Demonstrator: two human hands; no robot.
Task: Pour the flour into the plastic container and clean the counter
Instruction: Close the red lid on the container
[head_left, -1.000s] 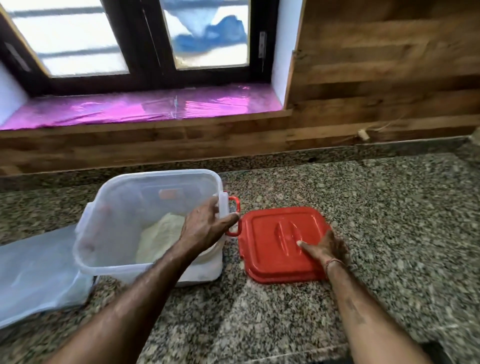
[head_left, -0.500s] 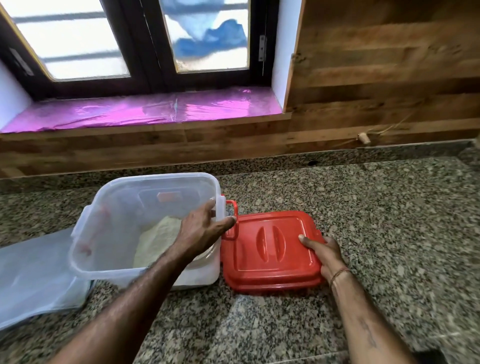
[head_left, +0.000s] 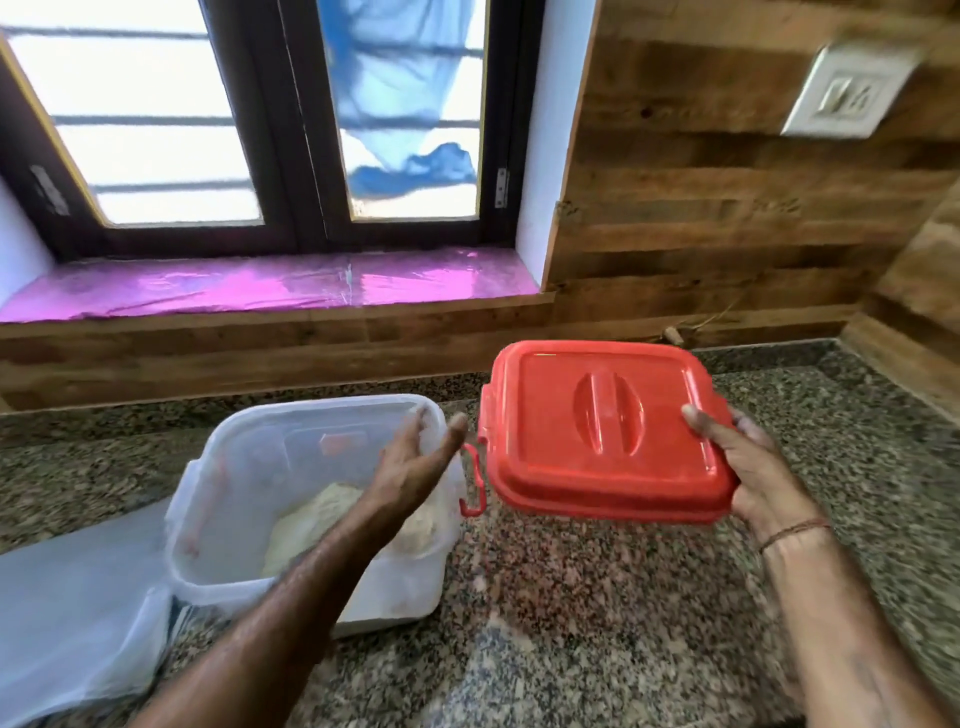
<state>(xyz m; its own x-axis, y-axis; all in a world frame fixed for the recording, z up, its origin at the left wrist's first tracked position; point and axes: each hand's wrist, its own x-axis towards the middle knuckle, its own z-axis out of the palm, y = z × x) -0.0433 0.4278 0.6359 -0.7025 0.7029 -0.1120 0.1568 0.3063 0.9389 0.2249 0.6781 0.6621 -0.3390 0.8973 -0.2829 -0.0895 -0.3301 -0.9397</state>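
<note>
A clear plastic container (head_left: 249, 467) stands open on the granite counter (head_left: 597, 597), with a heap of pale flour (head_left: 322, 519) in its bottom. My right hand (head_left: 743, 467) grips the right edge of the red lid (head_left: 602, 431) and holds it in the air, tilted, to the right of the container. My left hand (head_left: 415, 462) hovers over the container's right rim with fingers spread, a little apart from the lid's left edge. A red latch (head_left: 475, 483) hangs on the container's right side.
An empty clear plastic bag (head_left: 72, 613) lies flat on the counter left of the container. A wood-panelled wall runs behind, with a window and a pink-lined sill (head_left: 260, 286) and a white switch plate (head_left: 847, 93) at the upper right.
My right hand has lifted the red lid off the counter and up into the air. My left hand has let go of the container's rim and opened. The camera has tilted upward.
</note>
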